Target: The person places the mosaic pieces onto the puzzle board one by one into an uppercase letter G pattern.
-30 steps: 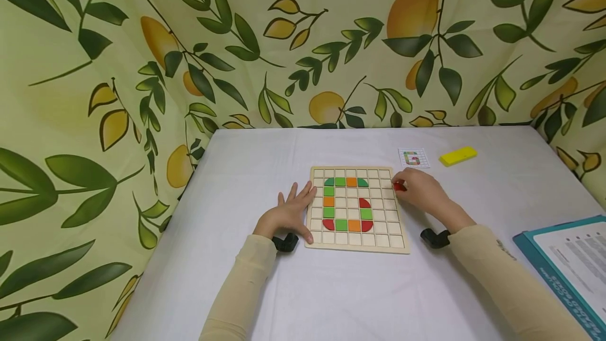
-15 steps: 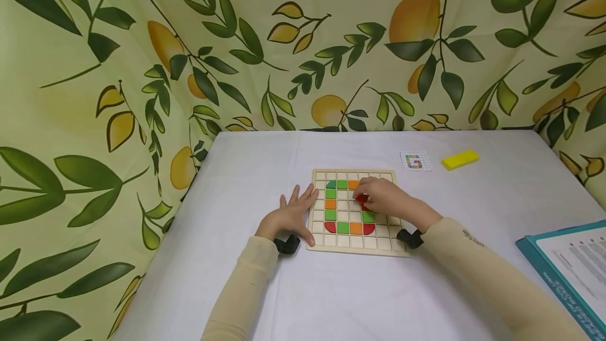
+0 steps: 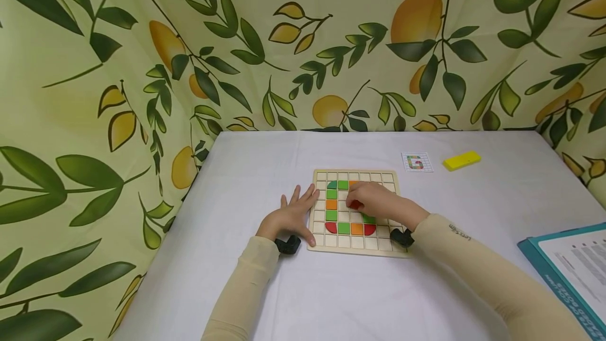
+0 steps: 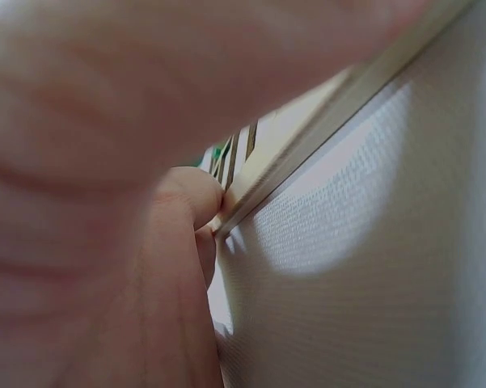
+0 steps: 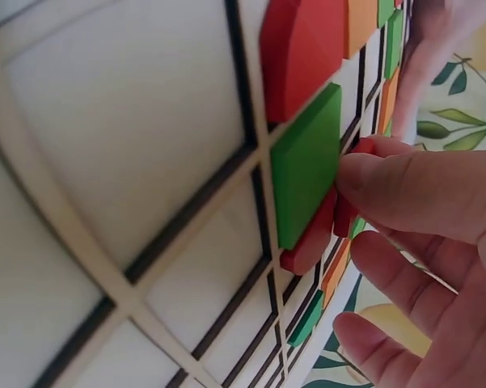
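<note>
A wooden grid board [image 3: 388, 244] lies on the white table, with green, orange and red tiles set in a shape like the letter G. My left hand [image 3: 284, 221] rests spread at the board's left edge, fingers and thumb touching the frame. Over the middle squares my right hand [image 3: 376, 202] pinches a red tile [image 5: 348, 206] between thumb and finger. In the right wrist view it is right beside a rounded red tile [image 5: 311, 252] and a green square tile [image 5: 307, 170] on the board. My right hand covers part of the upper right of the pattern in the head view.
Behind the board lies a small card [image 3: 417, 162] printed with a similar coloured G. A yellow block [image 3: 462, 160] is to its right. A teal-edged book or folder [image 3: 563, 278] lies at the right table edge. A leaf-patterned curtain [image 3: 265, 93] hangs behind.
My right hand has moved left from the board's right edge to its middle squares, carrying the red tile. The left hand has stayed in place at the board's edge.
</note>
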A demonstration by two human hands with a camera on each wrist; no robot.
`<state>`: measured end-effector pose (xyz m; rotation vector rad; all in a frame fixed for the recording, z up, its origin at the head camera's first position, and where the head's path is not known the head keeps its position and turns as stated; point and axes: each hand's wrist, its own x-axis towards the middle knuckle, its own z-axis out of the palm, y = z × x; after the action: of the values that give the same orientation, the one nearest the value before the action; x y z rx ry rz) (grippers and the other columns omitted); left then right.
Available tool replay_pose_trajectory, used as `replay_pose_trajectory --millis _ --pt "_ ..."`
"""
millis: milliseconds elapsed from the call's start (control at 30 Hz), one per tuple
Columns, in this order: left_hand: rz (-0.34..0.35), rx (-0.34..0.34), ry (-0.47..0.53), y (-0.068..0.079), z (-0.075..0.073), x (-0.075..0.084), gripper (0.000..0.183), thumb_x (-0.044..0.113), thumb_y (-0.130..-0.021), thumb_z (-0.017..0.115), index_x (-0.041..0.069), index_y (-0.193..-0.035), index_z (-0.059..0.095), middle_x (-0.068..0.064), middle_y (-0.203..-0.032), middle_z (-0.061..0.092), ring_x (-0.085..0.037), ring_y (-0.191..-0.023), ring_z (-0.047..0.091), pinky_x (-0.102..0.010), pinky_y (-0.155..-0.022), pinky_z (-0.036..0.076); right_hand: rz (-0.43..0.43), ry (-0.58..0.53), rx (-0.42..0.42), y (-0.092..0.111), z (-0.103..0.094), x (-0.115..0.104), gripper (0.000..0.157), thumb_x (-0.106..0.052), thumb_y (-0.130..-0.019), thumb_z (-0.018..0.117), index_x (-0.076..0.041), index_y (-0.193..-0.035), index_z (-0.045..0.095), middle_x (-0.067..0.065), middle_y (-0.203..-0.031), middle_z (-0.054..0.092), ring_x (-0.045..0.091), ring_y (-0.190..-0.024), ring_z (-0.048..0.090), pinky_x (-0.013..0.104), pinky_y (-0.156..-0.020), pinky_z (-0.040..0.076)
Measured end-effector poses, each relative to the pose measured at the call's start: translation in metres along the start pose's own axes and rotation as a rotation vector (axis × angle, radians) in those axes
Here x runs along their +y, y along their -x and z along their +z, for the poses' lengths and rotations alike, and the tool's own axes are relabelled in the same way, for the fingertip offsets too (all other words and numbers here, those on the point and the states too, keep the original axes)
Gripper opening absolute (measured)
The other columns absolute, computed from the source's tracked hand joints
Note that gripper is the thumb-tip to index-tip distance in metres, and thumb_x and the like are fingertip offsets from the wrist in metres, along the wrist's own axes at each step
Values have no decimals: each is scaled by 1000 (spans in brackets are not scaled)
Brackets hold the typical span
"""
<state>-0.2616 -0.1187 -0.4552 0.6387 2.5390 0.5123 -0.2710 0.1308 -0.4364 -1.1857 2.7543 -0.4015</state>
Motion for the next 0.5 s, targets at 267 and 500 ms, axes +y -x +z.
replay_pose_trajectory --millis 267,500 --pt "5 1 -12 -1 1 -1 137 45 -46 88 20 -150 2 6 -154 -13 -29 -138 -19 -62 -103 -10 -9 26 8 1 1 -2 22 2 -79 67 -15 -92 72 -4 -96 63 16 -90 54 38 -83 45" --pt "-2 -1 -6 -2 1 -2 137 46 -45 88 21 -150 3 8 -154 -12 -28 -138 -19 -62 -103 -11 -8 55 9 2 2 -2 21 0 -80 67 -17 -93 71 -5 -96 63 16 -88 52 38 -82 44"
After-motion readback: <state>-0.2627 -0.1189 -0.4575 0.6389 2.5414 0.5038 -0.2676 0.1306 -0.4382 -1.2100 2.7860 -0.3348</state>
